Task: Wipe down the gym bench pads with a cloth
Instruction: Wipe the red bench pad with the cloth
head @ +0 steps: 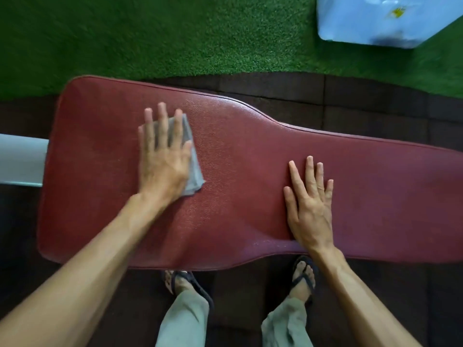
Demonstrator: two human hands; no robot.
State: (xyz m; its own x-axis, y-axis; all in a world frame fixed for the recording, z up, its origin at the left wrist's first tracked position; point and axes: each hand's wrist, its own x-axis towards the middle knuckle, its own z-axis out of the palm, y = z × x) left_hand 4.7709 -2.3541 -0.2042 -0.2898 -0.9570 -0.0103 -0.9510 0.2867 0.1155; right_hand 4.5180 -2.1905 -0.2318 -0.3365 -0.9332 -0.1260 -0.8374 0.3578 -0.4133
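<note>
A long dark red bench pad (pixel 240 156) runs across the view, wide on the left and narrowing toward the right. On its wide part lies a grey cloth (pixel 191 156), mostly covered by my left hand (pixel 164 156), which presses it flat with straight, spread fingers. My right hand (pixel 309 201) rests flat on the pad further right, near the front edge, with fingers spread and nothing in it.
A pale metal frame part (pixel 21 159) sticks out left of the pad. Dark rubber floor tiles (pixel 350 103) lie under the bench, green artificial turf (pixel 155 36) beyond. A light blue bag (pixel 383 18) sits at the top right. My sandalled feet (pixel 185 284) stand below the pad's front edge.
</note>
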